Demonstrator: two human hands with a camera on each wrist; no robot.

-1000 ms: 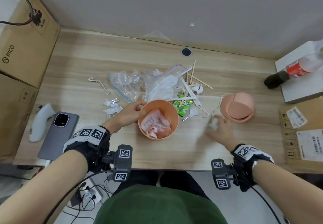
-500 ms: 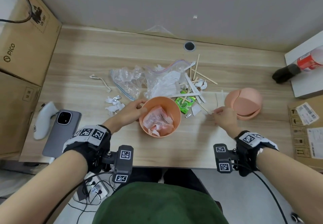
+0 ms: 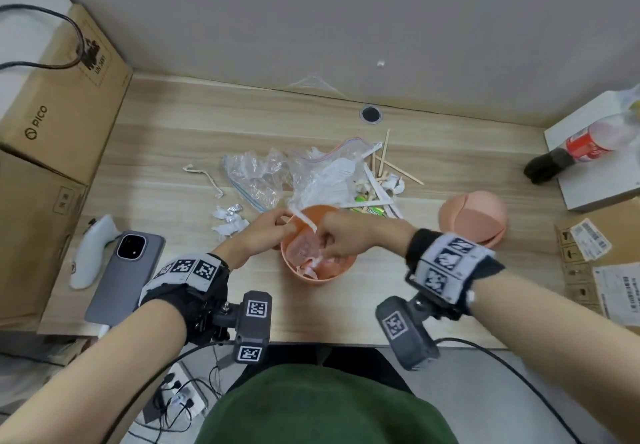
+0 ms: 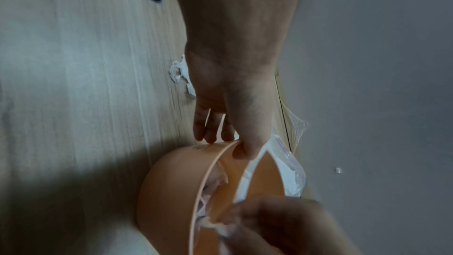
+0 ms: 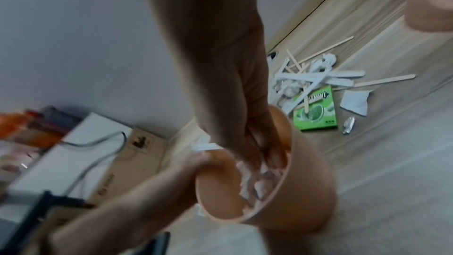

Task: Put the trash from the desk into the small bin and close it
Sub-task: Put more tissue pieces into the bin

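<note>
The small orange bin [image 3: 313,275] stands open at the desk's near middle, with pink and white scraps inside. My left hand [image 3: 273,225] grips its left rim, thumb inside and fingers outside [image 4: 228,143]. My right hand [image 3: 325,246] is over the bin with its fingers down inside [image 5: 264,156], pinching a long white paper strip [image 3: 304,218] that trails up across the rim. The bin's lid [image 3: 472,218] lies on the desk to the right. Behind the bin lies the trash: clear plastic bags [image 3: 256,177], wooden sticks [image 3: 384,153], a green packet [image 5: 316,111] and crumpled white paper [image 3: 228,222].
A phone [image 3: 121,270] and a white controller [image 3: 91,249] lie at the near left. Cardboard boxes [image 3: 59,97] line the left edge. At the right stand a white box [image 3: 588,180] with a soda bottle [image 3: 585,142] on it and another cardboard box [image 3: 606,263].
My right hand picked up a white paper strip near the lid and carried it left over the bin, fingers now inside. My left hand stayed on the rim.
</note>
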